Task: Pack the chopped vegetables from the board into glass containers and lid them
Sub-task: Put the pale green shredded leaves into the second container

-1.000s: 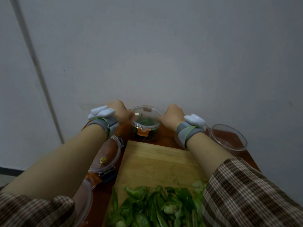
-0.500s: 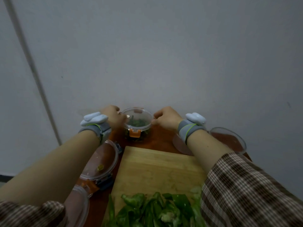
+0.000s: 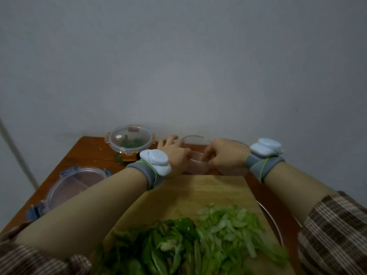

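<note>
Just past the far edge of the cutting board (image 3: 198, 191), my right hand (image 3: 226, 153) curls its fingers (image 3: 206, 155) onto the rim of a small glass container (image 3: 198, 165), while my left hand (image 3: 174, 155) lies against its other side, fingers stretched forward, so I cannot tell whether it grips. A lidded container (image 3: 130, 141) of greens stands on the worktop (image 3: 85, 153) left of my left fingers. The chopped vegetables (image 3: 188, 241) lie heaped on the board, nearer me than both hands.

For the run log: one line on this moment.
left hand touches empty glass container | right hand pinches its rim | lidded container behind | vegetables on board
</note>
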